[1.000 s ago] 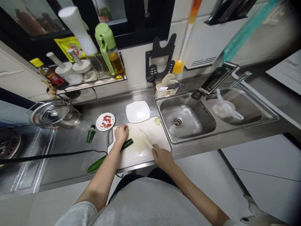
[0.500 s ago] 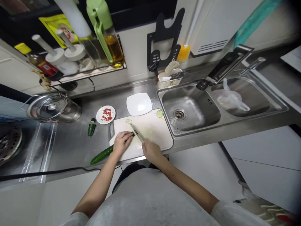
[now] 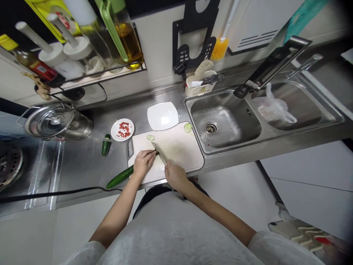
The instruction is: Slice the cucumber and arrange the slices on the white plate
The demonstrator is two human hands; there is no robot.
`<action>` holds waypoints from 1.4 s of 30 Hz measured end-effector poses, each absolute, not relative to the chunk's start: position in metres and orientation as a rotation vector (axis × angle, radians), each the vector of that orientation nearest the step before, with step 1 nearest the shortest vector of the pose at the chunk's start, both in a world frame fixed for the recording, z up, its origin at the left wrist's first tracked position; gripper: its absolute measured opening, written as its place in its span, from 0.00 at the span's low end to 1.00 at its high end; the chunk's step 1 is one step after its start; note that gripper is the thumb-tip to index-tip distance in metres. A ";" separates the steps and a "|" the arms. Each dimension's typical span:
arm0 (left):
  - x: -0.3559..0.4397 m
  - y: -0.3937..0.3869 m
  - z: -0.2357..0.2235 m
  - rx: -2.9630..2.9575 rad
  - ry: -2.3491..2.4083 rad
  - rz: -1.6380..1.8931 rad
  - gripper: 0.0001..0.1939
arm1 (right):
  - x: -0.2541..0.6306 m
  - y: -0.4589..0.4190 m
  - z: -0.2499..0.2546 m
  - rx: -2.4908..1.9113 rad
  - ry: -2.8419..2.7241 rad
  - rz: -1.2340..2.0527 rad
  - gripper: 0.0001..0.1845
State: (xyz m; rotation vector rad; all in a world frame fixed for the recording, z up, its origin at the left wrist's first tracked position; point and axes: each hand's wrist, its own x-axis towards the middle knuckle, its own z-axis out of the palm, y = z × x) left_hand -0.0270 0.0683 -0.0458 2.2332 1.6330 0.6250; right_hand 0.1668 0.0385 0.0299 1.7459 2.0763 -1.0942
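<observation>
My left hand (image 3: 144,163) is closed over the end of a long cucumber (image 3: 120,177), whose other end reaches past the cutting board onto the counter. In my right hand (image 3: 175,176) is a kitchen knife (image 3: 159,153), its blade at the cucumber's end beside my left fingertips. Under both hands lies a white cutting board (image 3: 183,147). A few thin cucumber slices (image 3: 150,137) rest near the knife tip, and more slices (image 3: 188,127) sit at the board's far right corner. My left palm hides part of the cucumber.
Behind the board is a white square plate (image 3: 162,116); left of it, a plate (image 3: 114,129) bears chopped red pieces. Cucumber pieces (image 3: 106,147) lie on the counter near a steel pot (image 3: 82,127). The sink (image 3: 226,129) adjoins the board's right side. A black cable (image 3: 68,191) crosses the counter.
The view has shifted slightly. Both hands stay at nearly the same spot on the board, with the knife still at the cucumber's end and its blade angle slightly changed.
</observation>
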 end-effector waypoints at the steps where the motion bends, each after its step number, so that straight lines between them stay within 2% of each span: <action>1: -0.026 0.068 -0.045 2.230 1.639 0.624 0.13 | 0.166 0.039 0.030 1.742 2.076 -1.091 0.18; 26: -0.025 0.068 -0.046 2.199 1.645 0.588 0.13 | 0.157 0.045 0.038 1.677 2.036 -1.094 0.16; 42: -0.026 0.069 -0.049 2.211 1.644 0.595 0.13 | 0.155 0.048 0.027 1.701 2.053 -1.097 0.16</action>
